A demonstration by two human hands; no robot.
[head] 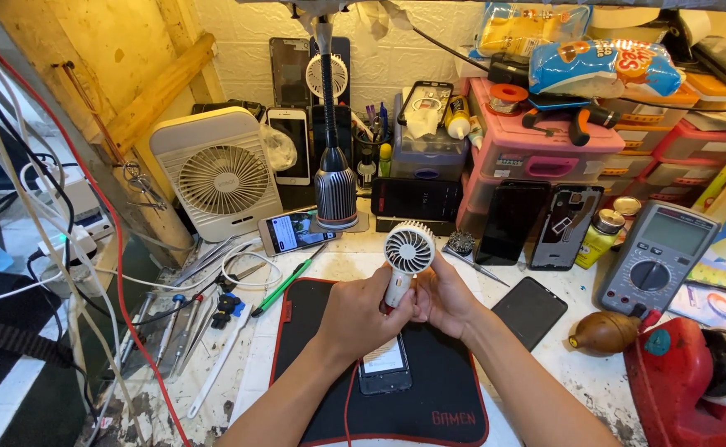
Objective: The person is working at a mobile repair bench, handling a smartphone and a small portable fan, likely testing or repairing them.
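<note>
Both hands are meeting over the middle of a cluttered repair bench, and together they are holding a small white handheld fan upright. The left hand is wrapping its fingers around the fan's handle from the left side, curled shut on it. The right hand is closing on the same handle from the right, its fingers tucked behind and its thumb lying toward the left hand, so the two hands are touching around the handle. The fan's round grille is standing just above both hands, facing the camera.

Directly beneath the hands a black work mat with a red edge is lying on the bench, and a smartphone is resting on it just below the left wrist. A thin red wire is running down from under the left hand across the mat.

To the right of the right hand a dark phone panel is lying flat, and further right a grey multimeter is standing. To the left of the left hand a green screwdriver and a scatter of hand tools are lying. Beyond the hands a lamp base is standing, with a white desk fan well to its left.
</note>
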